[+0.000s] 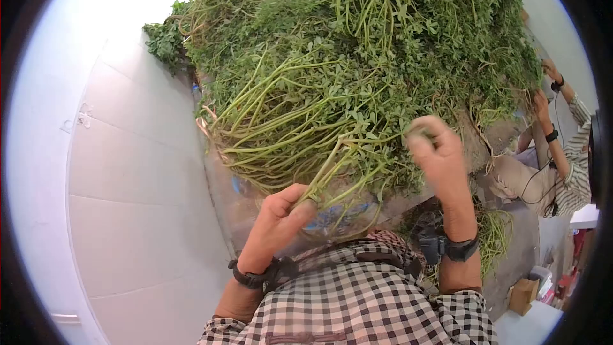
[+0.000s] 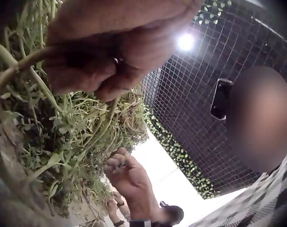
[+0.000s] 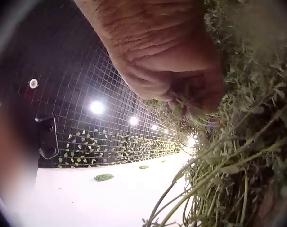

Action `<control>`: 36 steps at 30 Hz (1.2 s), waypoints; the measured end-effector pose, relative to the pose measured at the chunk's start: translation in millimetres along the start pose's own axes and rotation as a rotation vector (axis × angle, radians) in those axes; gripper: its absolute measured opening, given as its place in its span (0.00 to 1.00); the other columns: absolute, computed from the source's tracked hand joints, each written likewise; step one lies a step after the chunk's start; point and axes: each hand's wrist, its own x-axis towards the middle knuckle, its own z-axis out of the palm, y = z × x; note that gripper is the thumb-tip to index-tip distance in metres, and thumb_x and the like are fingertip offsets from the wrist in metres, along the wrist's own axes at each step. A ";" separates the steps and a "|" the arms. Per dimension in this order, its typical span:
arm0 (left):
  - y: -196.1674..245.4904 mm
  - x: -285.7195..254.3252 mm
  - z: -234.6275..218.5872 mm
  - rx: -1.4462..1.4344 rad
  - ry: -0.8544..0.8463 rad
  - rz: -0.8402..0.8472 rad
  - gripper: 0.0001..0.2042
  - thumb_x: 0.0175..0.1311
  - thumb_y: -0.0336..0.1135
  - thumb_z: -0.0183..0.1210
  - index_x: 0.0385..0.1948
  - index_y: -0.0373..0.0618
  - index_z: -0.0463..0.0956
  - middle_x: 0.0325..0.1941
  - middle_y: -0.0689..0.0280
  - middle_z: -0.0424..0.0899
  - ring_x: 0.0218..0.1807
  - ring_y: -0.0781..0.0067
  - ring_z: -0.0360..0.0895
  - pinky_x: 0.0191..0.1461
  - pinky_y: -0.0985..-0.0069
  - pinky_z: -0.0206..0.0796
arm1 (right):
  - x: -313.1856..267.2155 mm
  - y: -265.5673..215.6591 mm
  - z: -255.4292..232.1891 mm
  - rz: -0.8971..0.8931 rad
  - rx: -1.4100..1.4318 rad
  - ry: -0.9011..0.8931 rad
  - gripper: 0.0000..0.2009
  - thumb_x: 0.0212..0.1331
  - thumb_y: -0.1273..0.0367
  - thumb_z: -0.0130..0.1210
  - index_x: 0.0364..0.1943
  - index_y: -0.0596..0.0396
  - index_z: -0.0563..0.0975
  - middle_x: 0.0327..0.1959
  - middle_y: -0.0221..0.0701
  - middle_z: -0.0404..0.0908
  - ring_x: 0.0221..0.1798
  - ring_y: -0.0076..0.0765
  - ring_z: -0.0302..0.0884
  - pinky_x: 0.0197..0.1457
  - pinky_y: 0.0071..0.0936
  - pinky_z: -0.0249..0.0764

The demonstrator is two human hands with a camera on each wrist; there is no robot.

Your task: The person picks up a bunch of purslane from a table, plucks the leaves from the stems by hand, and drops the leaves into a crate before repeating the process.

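Observation:
A large heap of leafy green stems [image 1: 383, 45] lies in front of me. My left hand [image 1: 278, 220] pinches a few cut stems [image 1: 327, 169] between thumb and fingers at the heap's near edge. One pale stem rises from this hand, bends over and runs towards the right. My right hand [image 1: 440, 153] is raised over the near right part of the heap, its fingers curled. In the right wrist view, small leaves [image 3: 181, 106] stick out from between those fingers. Long bare stems [image 1: 281, 134] fan out on the heap's left side.
A plastic sheet with blue print [image 1: 345, 214] lies between the heap and my body. To the right, another person's hands [image 1: 552, 70] touch the heap's edge. More stems [image 1: 495, 236] lie beside my right arm. A brown box [image 1: 523, 295] stands at lower right.

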 end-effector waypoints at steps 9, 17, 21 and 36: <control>11.1 -1.7 -6.2 0.121 -0.048 -0.094 0.10 0.58 0.30 0.50 0.39 0.36 0.74 0.28 0.73 0.74 0.31 0.87 0.66 0.34 0.86 0.61 | -5.7 5.8 51.3 -0.442 -0.308 -0.284 0.13 0.45 0.72 0.56 0.39 0.50 0.75 0.30 0.32 0.71 0.31 0.39 0.74 0.29 0.31 0.70; 12.8 -4.2 -5.5 0.090 0.003 -0.103 0.09 0.60 0.31 0.49 0.36 0.37 0.74 0.25 0.73 0.72 0.28 0.86 0.65 0.32 0.86 0.60 | -10.1 9.3 60.2 -0.529 -0.343 -0.296 0.12 0.44 0.74 0.55 0.36 0.52 0.72 0.30 0.31 0.71 0.31 0.39 0.74 0.30 0.31 0.71; 5.9 -2.4 -4.5 0.057 0.012 -0.061 0.09 0.60 0.30 0.48 0.36 0.37 0.74 0.25 0.74 0.71 0.29 0.86 0.65 0.32 0.86 0.59 | -9.3 5.5 58.0 -0.520 -0.390 -0.305 0.12 0.43 0.74 0.55 0.35 0.53 0.72 0.30 0.32 0.72 0.34 0.40 0.74 0.34 0.31 0.71; 14.6 -9.5 -12.6 0.120 0.004 -0.083 0.09 0.60 0.29 0.49 0.38 0.36 0.73 0.28 0.70 0.75 0.31 0.83 0.70 0.35 0.83 0.64 | 18.0 -5.0 11.4 0.077 0.450 0.144 0.08 0.62 0.67 0.42 0.38 0.57 0.69 0.27 0.30 0.74 0.23 0.19 0.66 0.23 0.16 0.63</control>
